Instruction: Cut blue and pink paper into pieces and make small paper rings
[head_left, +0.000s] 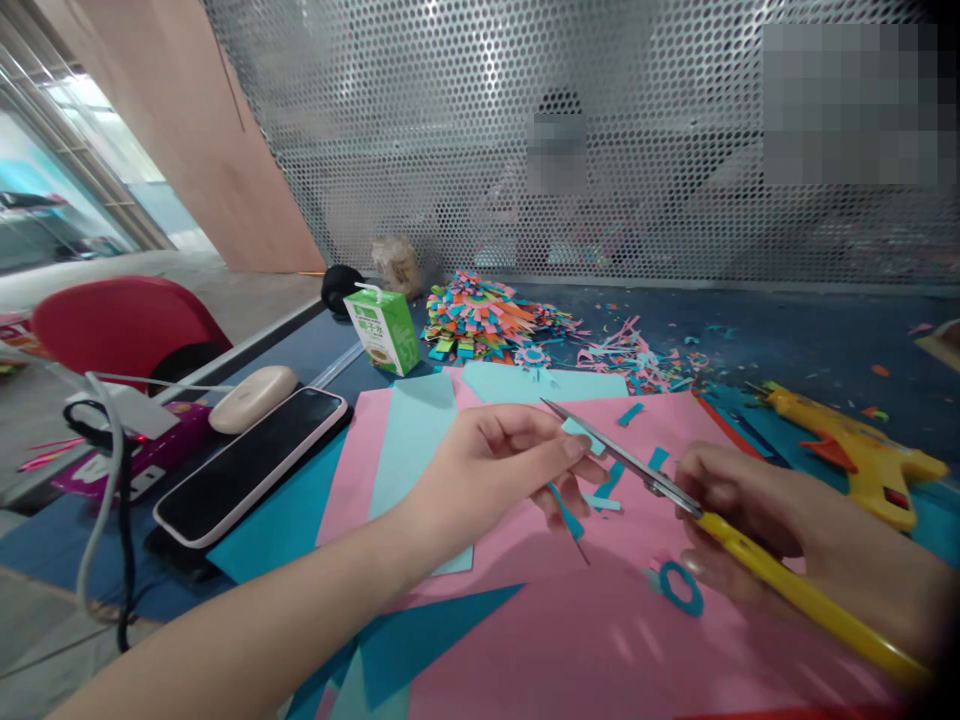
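My left hand (pixel 517 455) pinches a small light-blue piece of paper (pixel 583 436) between thumb and fingers. In my right hand (pixel 780 520) is a pair of scissors (pixel 757 565) with yellow handles, its pointed metal blades reaching left beside the paper piece. Whether the blades touch the paper, I cannot tell. Below both hands lie large pink paper sheets (pixel 570 620). Scattered on them are teal scraps (pixel 631 414), a pale blue strip (pixel 604 503) and a teal paper ring (pixel 681 588), which lies just below my right fingers.
A yellow glue gun (pixel 847 440) lies at the right. Behind are a green drink carton (pixel 382 330), a heap of fringed coloured paper (pixel 480 315) and shreds (pixel 630 355). A phone (pixel 251 465) and cables (pixel 116 500) sit left. A perforated metal panel (pixel 450 130) borders the table.
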